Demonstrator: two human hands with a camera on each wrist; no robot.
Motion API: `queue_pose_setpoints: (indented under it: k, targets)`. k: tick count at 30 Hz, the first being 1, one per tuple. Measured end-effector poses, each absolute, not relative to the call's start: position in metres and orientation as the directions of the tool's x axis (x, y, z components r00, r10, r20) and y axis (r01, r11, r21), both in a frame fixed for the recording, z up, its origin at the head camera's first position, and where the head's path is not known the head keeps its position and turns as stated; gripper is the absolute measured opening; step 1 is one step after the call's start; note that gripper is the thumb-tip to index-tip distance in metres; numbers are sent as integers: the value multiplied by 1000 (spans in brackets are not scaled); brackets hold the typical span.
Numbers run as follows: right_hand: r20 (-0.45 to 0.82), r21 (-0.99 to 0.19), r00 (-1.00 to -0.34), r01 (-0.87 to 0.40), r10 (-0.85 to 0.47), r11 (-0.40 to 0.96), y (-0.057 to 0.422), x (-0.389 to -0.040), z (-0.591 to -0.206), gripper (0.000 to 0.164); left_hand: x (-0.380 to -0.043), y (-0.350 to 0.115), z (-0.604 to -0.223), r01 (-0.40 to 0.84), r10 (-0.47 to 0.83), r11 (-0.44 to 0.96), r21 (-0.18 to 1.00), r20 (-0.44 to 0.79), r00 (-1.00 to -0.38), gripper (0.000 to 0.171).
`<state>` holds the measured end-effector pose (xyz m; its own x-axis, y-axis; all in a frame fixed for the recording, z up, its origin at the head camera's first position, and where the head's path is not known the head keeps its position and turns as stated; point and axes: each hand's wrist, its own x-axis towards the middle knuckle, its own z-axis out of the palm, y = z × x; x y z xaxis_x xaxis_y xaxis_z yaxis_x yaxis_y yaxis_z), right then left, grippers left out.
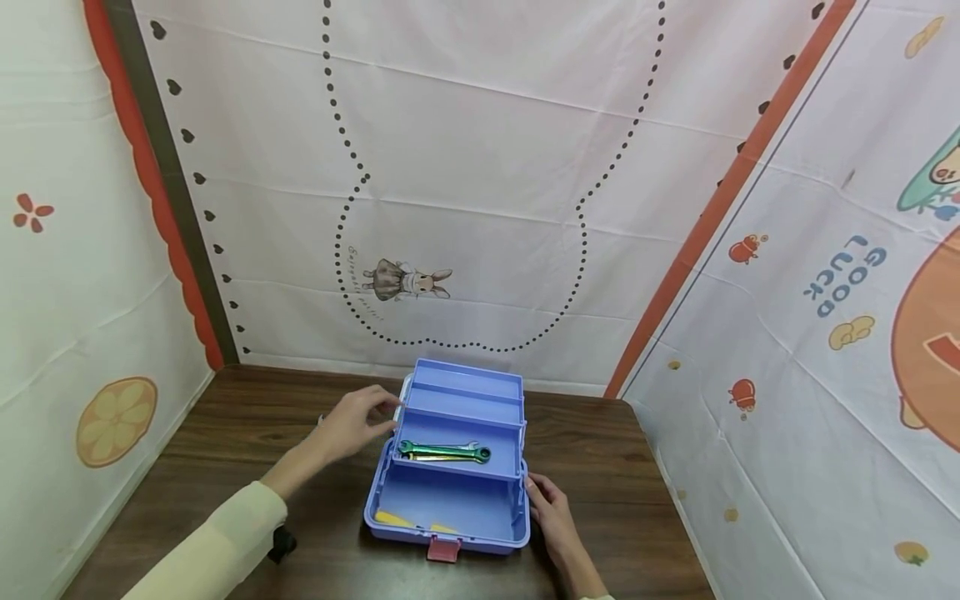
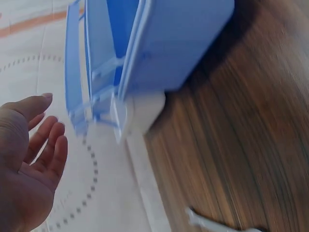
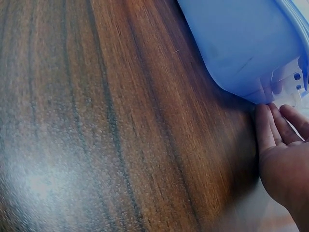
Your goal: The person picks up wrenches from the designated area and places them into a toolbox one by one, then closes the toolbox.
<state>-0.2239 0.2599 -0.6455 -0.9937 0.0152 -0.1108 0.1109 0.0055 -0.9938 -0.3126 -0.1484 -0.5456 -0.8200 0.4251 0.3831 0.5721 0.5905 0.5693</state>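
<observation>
A blue toolbox (image 1: 468, 504) stands opened on the table, its tiered trays (image 1: 461, 406) raised toward the back. In the middle tray lie several wrenches (image 1: 448, 452), a green one on top. Yellow pieces (image 1: 393, 519), partly hidden by the front wall, lie in the bottom. Beside the left of the raised trays is my left hand (image 1: 352, 425); the left wrist view shows its loosely bent fingers (image 2: 46, 145) apart from the box and holding nothing. My right hand (image 1: 553, 518) touches the box's right side with extended fingers (image 3: 264, 125).
A red latch (image 1: 443, 549) hangs at the box's front. A silver wrench (image 2: 215, 224) lies on the wooden table (image 1: 615, 500), mostly hidden behind the left hand in the head view. A black object (image 1: 282, 544) sits by the left sleeve. Printed cloth walls (image 1: 465, 208) enclose the table.
</observation>
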Motion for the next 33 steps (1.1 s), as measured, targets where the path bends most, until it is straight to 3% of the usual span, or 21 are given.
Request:
queue_pose_setpoints:
  k: [6, 23, 33]
  targets:
    - [-123, -992, -992, 124, 20, 21, 260, -223, -644, 58, -315, -190, -549, 485, 310, 675, 556, 383, -870, 39]
    - [-123, -992, -992, 123, 24, 27, 260, -223, -646, 60, -310, -278, -605, 275, 43, 768, 579, 382, -923, 55]
    - [-92, -996, -995, 93, 22, 16, 259, -222, -646, 55, -294, -304, -630, 95, -62, 806, 584, 244, -968, 70]
